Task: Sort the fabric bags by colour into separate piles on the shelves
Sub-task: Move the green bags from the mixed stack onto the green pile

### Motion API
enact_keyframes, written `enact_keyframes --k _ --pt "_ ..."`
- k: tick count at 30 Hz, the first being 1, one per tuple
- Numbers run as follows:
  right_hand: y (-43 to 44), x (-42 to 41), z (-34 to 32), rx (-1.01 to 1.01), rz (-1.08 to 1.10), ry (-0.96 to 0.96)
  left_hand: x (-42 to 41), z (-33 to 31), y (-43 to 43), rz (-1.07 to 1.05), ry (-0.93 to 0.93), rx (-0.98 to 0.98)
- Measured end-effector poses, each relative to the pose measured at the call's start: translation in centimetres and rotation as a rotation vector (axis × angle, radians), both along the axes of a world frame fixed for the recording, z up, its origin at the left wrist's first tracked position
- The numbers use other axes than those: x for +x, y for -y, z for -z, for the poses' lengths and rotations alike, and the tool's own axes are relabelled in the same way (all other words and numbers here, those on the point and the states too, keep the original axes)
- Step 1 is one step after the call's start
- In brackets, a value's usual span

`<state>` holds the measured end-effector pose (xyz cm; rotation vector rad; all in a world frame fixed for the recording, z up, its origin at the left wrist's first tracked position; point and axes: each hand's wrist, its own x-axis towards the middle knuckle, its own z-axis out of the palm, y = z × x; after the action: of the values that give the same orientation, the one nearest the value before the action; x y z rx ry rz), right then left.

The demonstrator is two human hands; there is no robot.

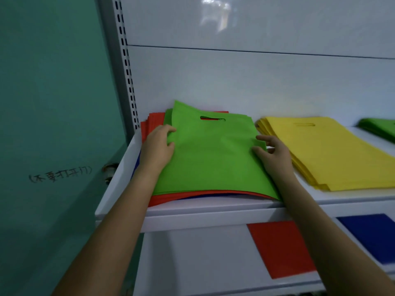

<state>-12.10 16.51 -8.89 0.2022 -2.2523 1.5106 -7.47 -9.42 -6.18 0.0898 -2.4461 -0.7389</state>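
A green fabric bag (211, 152) with a cut-out handle lies on top of a mixed pile at the left end of the upper shelf (213, 208). Red bags (151, 122) and a blue edge show beneath it. My left hand (159, 146) grips the green bag's left edge, fingers curled over it. My right hand (272, 152) pinches its right edge with thumb and fingers. A yellow pile (333, 152) lies to the right, and a green pile (380, 129) sits at the far right.
On the lower shelf lie a red bag (280, 248) and a blue bag (372, 238). A slotted metal upright (126, 60) bounds the shelf on the left. Beyond it stands a teal door (53, 103) with handwriting and a handle.
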Motion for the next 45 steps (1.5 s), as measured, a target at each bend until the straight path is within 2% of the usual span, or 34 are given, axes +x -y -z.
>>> enact_keyframes --k 6,14,21,27,35,45 --pt "0.0 0.3 -0.3 -0.071 -0.006 0.012 0.1 -0.1 0.1 0.015 -0.106 0.018" --pt "-0.2 0.9 -0.6 -0.136 0.008 -0.076 1.1 -1.0 -0.3 0.04 -0.317 0.039" --pt "-3.0 4.1 -2.1 -0.312 -0.036 -0.128 2.8 -4.3 -2.7 0.109 -0.428 -0.008" --pt "-10.7 8.3 -1.6 -0.319 0.08 -0.112 4.1 -5.3 -11.1 0.247 -0.461 0.095" --pt "-27.9 15.0 1.1 -0.288 0.331 -0.028 4.1 -1.9 -29.0 0.5 -0.388 0.24" --pt "-45.9 20.9 2.6 -0.089 0.445 0.051 4.7 2.4 -49.3 0.667 -0.275 0.351"
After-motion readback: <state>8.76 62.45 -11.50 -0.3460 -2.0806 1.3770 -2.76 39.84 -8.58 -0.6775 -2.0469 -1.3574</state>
